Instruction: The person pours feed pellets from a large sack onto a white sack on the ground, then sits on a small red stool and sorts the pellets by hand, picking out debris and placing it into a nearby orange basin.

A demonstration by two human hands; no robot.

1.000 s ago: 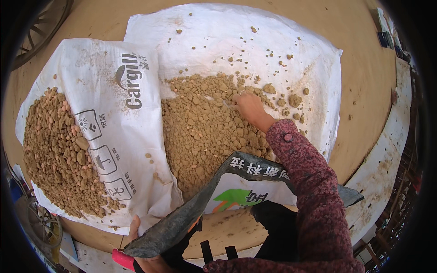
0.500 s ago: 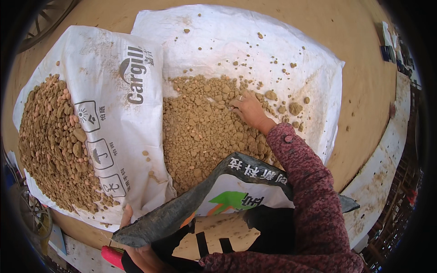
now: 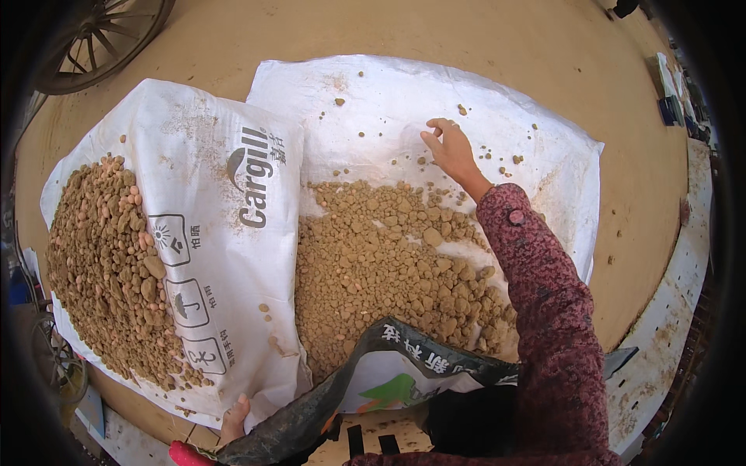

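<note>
Sacking first: a white woven plastic sheet (image 3: 497, 101) spread on tan ground, bearing a heap of brown earthy clods (image 3: 381, 272). Above the heap, right hand (image 3: 451, 149) rests on the sheet with fingers loosely spread, holding nothing. Below the heap, left hand (image 3: 233, 419), mostly hidden, pinches a dark sack's mouth (image 3: 342, 380).

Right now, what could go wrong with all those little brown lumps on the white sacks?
1. The right hand reaches far out over the white sack toward scattered lumps; a sweep could flick some off the sack's edge onto the dirt ground.
2. The left hand grips the dark bag only at its rim, so the mouth might sag shut or slip.
3. The darker pile lies close to the printed sack's left edge and could spill over.
</note>
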